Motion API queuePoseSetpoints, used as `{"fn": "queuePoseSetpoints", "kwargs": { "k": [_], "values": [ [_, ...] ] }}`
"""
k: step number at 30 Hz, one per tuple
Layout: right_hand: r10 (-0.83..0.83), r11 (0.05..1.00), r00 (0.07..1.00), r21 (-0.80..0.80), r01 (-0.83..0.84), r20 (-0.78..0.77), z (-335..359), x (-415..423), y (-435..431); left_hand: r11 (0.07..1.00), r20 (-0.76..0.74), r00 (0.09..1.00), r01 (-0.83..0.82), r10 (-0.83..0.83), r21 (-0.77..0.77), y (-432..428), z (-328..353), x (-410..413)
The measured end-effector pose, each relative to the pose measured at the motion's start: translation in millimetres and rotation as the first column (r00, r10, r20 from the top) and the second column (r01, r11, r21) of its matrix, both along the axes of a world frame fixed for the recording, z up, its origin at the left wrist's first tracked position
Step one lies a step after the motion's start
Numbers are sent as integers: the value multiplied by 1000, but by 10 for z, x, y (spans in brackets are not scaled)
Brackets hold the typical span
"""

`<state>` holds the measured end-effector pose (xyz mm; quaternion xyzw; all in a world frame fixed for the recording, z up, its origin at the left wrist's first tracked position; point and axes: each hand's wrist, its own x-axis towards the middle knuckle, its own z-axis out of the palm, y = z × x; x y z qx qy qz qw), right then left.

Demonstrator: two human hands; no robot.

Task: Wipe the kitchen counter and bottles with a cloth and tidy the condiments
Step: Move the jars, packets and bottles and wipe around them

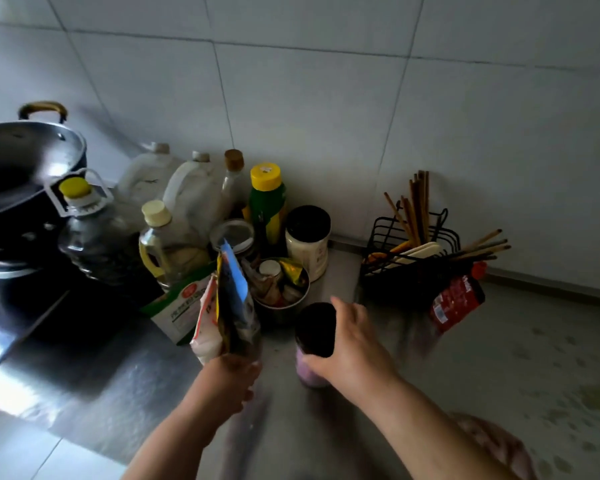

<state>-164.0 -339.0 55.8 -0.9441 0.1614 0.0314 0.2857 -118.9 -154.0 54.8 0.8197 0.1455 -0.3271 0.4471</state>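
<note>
My left hand [230,379] grips the bottom of several seasoning packets [231,299], held upright above the steel counter [499,358]. A pink jar with a dark lid [315,332] stands on the counter, and my right hand [352,344] is closed around it. Behind them crowd the condiments: a dark oil bottle with a yellow cap [90,233], a small yellow oil bottle [158,240], two white jugs [191,192], a green bottle with a yellow cap [267,202], a cream jar with a dark lid [308,237] and a metal bowl of sachets [281,289]. A pinkish cloth [496,445] lies at the lower right.
A black wok [25,164] sits on the stove [32,299] at the left. At the right, a black wire rack with chopsticks [413,251] stands against the tiled wall. A red packet [456,299] leans beside it. A green-and-white box [181,306] lies by the packets.
</note>
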Motion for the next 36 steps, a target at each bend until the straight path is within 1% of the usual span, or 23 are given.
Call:
{"fn": "queuePoseSetpoints", "kwargs": {
  "k": [2, 4, 6, 9, 12, 14, 17, 19, 20, 22, 24, 26, 28, 30, 33, 34, 36],
  "values": [
    [60, 996, 998, 70, -62, 37, -92, 50, 209, 999, 20, 999, -37, 37, -16, 115, -45, 3],
    [75, 982, 995, 169, -86, 73, -199, 116, 384, 995, 22, 995, -95, 95, -4, 246, -80, 16],
    [29, 972, 995, 230, -50, 92, -271, 136, 466, 987, 44, 987, -156, 154, 36, 312, -100, 27],
    [-47, 977, 997, 208, 34, 59, -370, 171, 533, 958, 130, 956, -276, 265, 77, 455, -168, 107],
    [-108, 962, 994, 253, 106, -7, -417, 218, 588, 964, 255, 945, -239, 203, 118, 534, -240, 241],
    [-128, 957, 992, 262, 128, -15, -434, 255, 632, 960, 319, 929, -242, 187, 143, 484, -223, 304],
    [-111, 952, 994, 286, 112, -22, -458, 274, 643, 953, 368, 914, -249, 172, 173, 379, -167, 342],
    [-73, 938, 994, 334, 95, -77, -471, 249, 564, 951, 378, 910, -254, 173, 178, 357, -185, 346],
    [-61, 933, 992, 348, 97, -112, -463, 232, 503, 945, 372, 908, -274, 192, 180, 381, -209, 345],
    [-121, 932, 985, 327, 155, -120, -426, 216, 308, 935, 328, 919, -295, 221, 197, 443, -285, 345],
    [-277, 913, 961, 305, 272, -30, -360, 244, 53, 939, 239, 943, -281, 231, 199, 497, -398, 333],
    [-452, 845, 890, 352, 403, 66, -271, 301, -228, 954, 134, 965, -246, 225, 169, 492, -473, 313],
    [-546, 796, 827, 389, 464, 130, -162, 378, -481, 964, 75, 972, -229, 221, 134, 462, -483, 284],
    [-536, 819, 831, 330, 468, 150, -93, 464, -688, 973, 45, 979, -203, 199, 107, 449, -484, 263],
    [-457, 881, 888, 158, 446, 42, -50, 598, -876, 988, 46, 989, -141, 138, 68, 428, -451, 242],
    [-444, 889, 896, 129, 439, 12, -46, 636, -913, 990, 50, 991, -126, 123, 57, 425, -438, 243],
    [-444, 889, 896, 129, 439, 9, -31, 699, -967, 993, 54, 992, -114, 112, 40, 413, -413, 245]
  ]
}}
